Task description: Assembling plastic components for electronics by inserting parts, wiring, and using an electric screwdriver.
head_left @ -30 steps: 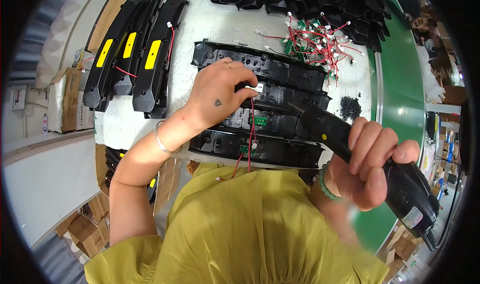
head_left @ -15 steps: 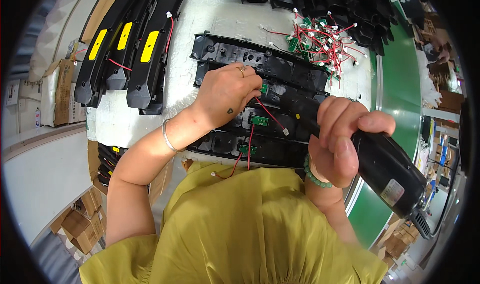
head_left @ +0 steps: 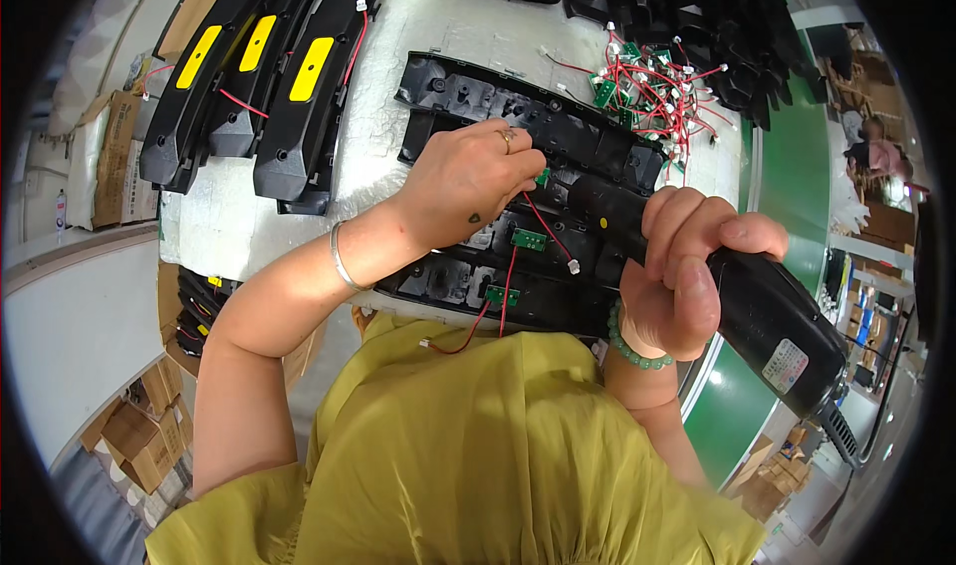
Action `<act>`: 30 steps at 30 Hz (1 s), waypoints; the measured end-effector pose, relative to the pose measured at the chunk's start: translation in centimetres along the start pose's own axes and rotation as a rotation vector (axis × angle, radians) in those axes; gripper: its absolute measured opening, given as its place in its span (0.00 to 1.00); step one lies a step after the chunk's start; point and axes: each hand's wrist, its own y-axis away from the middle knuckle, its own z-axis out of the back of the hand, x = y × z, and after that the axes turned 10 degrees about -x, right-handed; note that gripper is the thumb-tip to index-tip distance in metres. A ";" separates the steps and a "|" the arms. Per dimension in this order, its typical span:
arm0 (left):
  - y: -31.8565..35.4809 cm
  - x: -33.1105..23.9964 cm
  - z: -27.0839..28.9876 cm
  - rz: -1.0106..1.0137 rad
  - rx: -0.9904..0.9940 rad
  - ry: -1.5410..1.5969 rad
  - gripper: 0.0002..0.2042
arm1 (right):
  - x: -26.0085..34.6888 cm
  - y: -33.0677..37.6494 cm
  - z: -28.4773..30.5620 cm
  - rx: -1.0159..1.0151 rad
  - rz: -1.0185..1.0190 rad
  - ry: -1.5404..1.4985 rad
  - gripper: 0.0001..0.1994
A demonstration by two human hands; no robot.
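My left hand (head_left: 468, 182) is closed, its fingertips pinched at a small green circuit board (head_left: 543, 178) in one of the black plastic housings (head_left: 478, 92). What the fingertips grip is mostly hidden by the hand. Around a black corded electric screwdriver (head_left: 772, 316) my right hand (head_left: 687, 266) is wrapped. The tool's front end points left into the same housing, close to my left fingertips; its very tip is hard to see. Nearer to me, two more housings each carry a green board (head_left: 529, 238) with a red and black lead and a white plug (head_left: 573, 266).
Beyond the housings lies a tangled pile of boards with red leads (head_left: 662, 97). Black housings (head_left: 737, 47) are heaped at the far right. Long black covers with yellow labels (head_left: 312, 69) stand at the left on the white foam surface (head_left: 383, 147). A green tabletop (head_left: 797, 197) runs along the right.
The whole view has shifted slightly, so the housings appear a little further right. Both hands keep nearly the same places at the housing, with the screwdriver still in my right hand.
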 end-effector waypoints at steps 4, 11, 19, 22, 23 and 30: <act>0.1 -0.2 0.1 0.023 0.007 -0.016 0.07 | -0.2 0.0 -0.2 0.012 0.016 0.002 0.16; 0.0 0.0 0.1 0.042 0.019 0.030 0.06 | -0.6 0.0 -0.4 0.005 0.040 -0.003 0.16; 0.0 0.3 0.0 0.023 0.021 0.078 0.06 | -0.7 0.0 -0.5 0.039 0.031 0.022 0.16; 0.1 0.3 0.1 0.021 0.013 0.087 0.06 | -0.5 0.0 -1.0 0.032 0.018 0.041 0.14; 0.1 0.3 0.1 0.026 0.006 0.093 0.06 | -0.5 -0.1 -1.1 0.032 0.011 0.050 0.14; 0.0 0.2 0.4 0.041 0.000 0.107 0.04 | -0.7 -0.5 -1.1 0.255 -0.033 0.005 0.16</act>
